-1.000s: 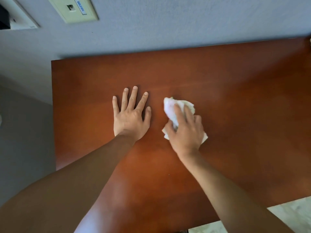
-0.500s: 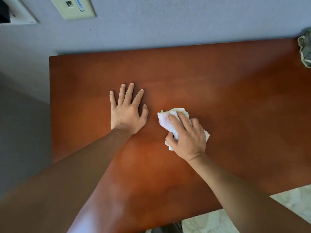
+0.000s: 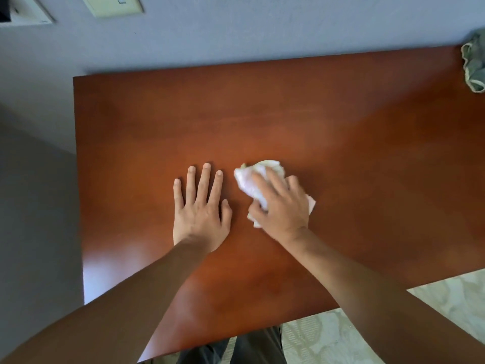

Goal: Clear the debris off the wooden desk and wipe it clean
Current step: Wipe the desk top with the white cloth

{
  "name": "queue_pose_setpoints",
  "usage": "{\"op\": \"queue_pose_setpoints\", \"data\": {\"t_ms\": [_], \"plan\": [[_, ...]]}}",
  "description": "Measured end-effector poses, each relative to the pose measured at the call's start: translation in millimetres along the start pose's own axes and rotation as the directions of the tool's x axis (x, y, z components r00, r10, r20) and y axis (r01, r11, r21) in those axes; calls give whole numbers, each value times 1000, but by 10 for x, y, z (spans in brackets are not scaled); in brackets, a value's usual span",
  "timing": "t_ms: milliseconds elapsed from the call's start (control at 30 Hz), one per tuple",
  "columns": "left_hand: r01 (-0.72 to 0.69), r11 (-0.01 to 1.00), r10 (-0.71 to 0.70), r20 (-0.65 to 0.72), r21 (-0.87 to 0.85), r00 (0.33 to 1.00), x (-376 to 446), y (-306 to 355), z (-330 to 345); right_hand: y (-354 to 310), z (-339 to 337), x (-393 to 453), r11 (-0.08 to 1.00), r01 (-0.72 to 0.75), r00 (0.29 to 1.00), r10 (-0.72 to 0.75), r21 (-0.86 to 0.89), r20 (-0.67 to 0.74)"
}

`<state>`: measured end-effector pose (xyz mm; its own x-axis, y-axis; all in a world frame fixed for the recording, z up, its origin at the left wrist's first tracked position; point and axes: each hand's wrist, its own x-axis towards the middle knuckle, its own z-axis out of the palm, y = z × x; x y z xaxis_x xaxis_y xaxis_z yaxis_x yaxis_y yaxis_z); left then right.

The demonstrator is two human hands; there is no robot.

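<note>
A reddish-brown wooden desk (image 3: 341, 143) fills the middle of the view. My left hand (image 3: 200, 208) lies flat on it with the fingers spread and straight. Just to its right, my right hand (image 3: 282, 206) presses a crumpled white paper towel (image 3: 249, 179) against the desk top, fingers laid over it and thumb curled against its near edge. Most of the towel shows beyond my fingertips; a corner sticks out on the right of the hand.
A crumpled grey-green cloth (image 3: 473, 67) lies at the desk's far right corner, cut by the frame edge. A grey wall with a cream wall plate (image 3: 112, 5) runs behind the desk. Patterned carpet (image 3: 328, 337) shows below the near edge.
My right hand drew the towel nearer to me across the desk. The view shifted, bringing the grey-green cloth into sight at the right. My left hand stayed flat.
</note>
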<state>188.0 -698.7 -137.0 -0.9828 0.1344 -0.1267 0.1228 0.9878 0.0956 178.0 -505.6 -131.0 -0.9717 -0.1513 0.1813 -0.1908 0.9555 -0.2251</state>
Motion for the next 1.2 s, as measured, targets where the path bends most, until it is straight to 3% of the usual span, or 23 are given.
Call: {"op": "queue_pose_setpoints", "data": {"t_ms": [67, 133, 200, 267, 300, 433, 500, 567, 633, 667, 700, 767, 867, 900, 1000, 1067, 1100, 1200], "plan": [[-10, 1000, 9, -16, -22, 1000, 10, -11, 3, -35, -64, -139, 976, 216, 972, -219, 39, 91], [-9, 999, 9, -19, -36, 1000, 21, -8, -1, 105, -124, -150, 952, 303, 944, -306, 42, 124], [1, 999, -2, -27, -45, 1000, 15, 13, -11, 194, -138, -88, 997, 77, 994, -77, 9, 72], [9, 998, -11, -25, -62, 1000, 18, 34, -13, 39, -100, -97, 972, -231, 973, 231, 42, -12], [12, 998, -13, -19, -66, 1000, 18, 36, -19, -106, -62, -141, 965, -255, 967, 256, 58, -15], [1, 997, -1, -6, -71, 1000, 16, -2, -7, -246, -35, -388, 988, 139, 987, -144, 69, 75], [4, 998, -5, -14, -70, 1000, 7, 1, -8, 22, -92, -311, 977, 213, 975, -214, 17, 68], [11, 997, -13, -18, -74, 1000, 10, 20, -14, 148, -109, -230, 999, 40, 999, -40, -7, 17], [17, 997, -19, -22, -77, 1000, 18, 22, -2, -27, -74, -245, 982, -186, 981, 187, 26, -54], [19, 997, -21, -22, -75, 1000, 18, 12, 6, -187, -32, -298, 973, -225, 973, 227, 48, -46], [17, 997, -19, -17, -71, 1000, 12, 1, 12, -346, -3, -381, 978, -196, 980, 197, 71, -11], [3, 998, -4, -21, -63, 1000, -5, -21, 32, -460, 6, -553, 994, -1, 999, -3, 107, 38], [-4, 998, 2, -40, -63, 999, 7, -26, 34, -28, -116, -491, 958, 281, 957, -284, 64, 56], [3, 998, -6, -43, -70, 999, 7, -18, 26, 133, -146, -444, 958, 287, 957, -287, 13, 47], [8, 998, -11, -42, -69, 999, 19, 11, 13, 221, -156, -377, 999, -39, 997, 38, -13, -67], [12, 997, -15, -39, -80, 999, 17, 7, 9, -74, -70, -528, 989, -146, 987, 148, 33, -69], [17, 997, -20, -37, -81, 999, 8, 6, 7, -224, -50, -630, 993, -105, 993, 108, 55, -40], [16, 997, -18, -28, -79, 999, 12, -1, 11, -236, -113, -844, 977, 189, 980, -193, 102, 36]]}}
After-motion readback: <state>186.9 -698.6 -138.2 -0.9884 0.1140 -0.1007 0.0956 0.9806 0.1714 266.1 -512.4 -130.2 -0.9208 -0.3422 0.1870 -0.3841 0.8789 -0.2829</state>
